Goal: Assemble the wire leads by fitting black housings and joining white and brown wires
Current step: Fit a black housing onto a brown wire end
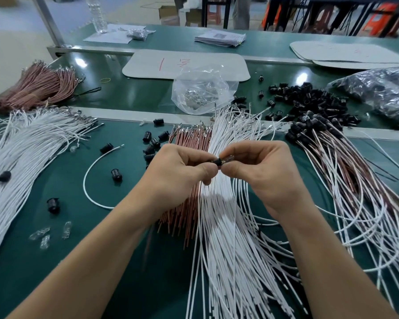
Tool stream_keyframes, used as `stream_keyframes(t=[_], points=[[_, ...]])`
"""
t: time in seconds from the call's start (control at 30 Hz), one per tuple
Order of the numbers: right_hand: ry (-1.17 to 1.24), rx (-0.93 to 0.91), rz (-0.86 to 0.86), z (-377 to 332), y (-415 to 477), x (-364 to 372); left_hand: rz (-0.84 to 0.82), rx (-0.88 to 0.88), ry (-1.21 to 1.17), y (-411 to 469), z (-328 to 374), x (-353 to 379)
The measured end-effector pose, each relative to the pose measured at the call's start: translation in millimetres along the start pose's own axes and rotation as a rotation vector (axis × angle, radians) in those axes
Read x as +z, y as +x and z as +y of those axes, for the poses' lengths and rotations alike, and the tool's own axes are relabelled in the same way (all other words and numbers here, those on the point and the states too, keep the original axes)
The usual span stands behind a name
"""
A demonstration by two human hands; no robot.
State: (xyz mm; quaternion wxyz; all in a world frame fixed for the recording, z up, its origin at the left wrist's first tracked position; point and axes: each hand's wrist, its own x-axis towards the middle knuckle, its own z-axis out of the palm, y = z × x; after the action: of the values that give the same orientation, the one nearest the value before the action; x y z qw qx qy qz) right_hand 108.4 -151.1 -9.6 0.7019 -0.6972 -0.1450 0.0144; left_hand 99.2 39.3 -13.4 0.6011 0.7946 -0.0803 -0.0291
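Between the two grips, above the middle of the green tabletop [55, 249], a single black housing [217, 161] is pinched from both sides. The left grip [177, 171] has its thumb and curled fingers clamped on the left end, and the right grip [263, 173] is closed on the right end. The housing's long axis runs left to right, from one grip to the other, roughly level; which end is the open one cannot be told.

Directly beneath both grips lie the white wires [228, 238], running away from the person. The brown wires [187, 139] sit just left of them, partly under the left grip. Open tabletop lies left of the left grip, broken by a few loose housings [150, 146], one curved white wire [90, 180] and some small clear pieces [44, 236]. Right of the right grip, a fan of leads [343, 176] fitted with housings crowds the surface. Beyond the grips a pale metal rail [124, 112] marks the tabletop's far edge.
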Motion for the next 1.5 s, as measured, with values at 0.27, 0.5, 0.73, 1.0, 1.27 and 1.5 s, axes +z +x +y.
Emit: stream_keyframes(t=[0.27,0.5,0.73,1.0,1.27,1.5], points=[[0.053,0.106,0.013,-0.6,-0.8,1.7,0.032,-0.091,-0.138,-4.1,9.2,2.2],[0.435,0.403,-0.103,-5.2,-1.9,-2.2,-0.065,-0.106,-0.22,-5.6,9.9,-1.1],[0.411,0.401,-0.019,-6.4,-1.5,-2.4,-0.103,-0.127,-0.146,-4.0,9.7,-1.6],[0.47,0.433,-0.092,-5.5,-2.0,5.3,-0.006,-0.147,-0.196,-4.5,6.2,-0.7],[0.482,0.433,-0.08,-2.1,-2.9,4.3,0.029,-0.152,-0.223,-6.1,5.9,2.8],[0.547,0.365,0.01,0.5,-2.8,20.4,0.157,-0.051,-0.255,2.2,1.8,9.7]])
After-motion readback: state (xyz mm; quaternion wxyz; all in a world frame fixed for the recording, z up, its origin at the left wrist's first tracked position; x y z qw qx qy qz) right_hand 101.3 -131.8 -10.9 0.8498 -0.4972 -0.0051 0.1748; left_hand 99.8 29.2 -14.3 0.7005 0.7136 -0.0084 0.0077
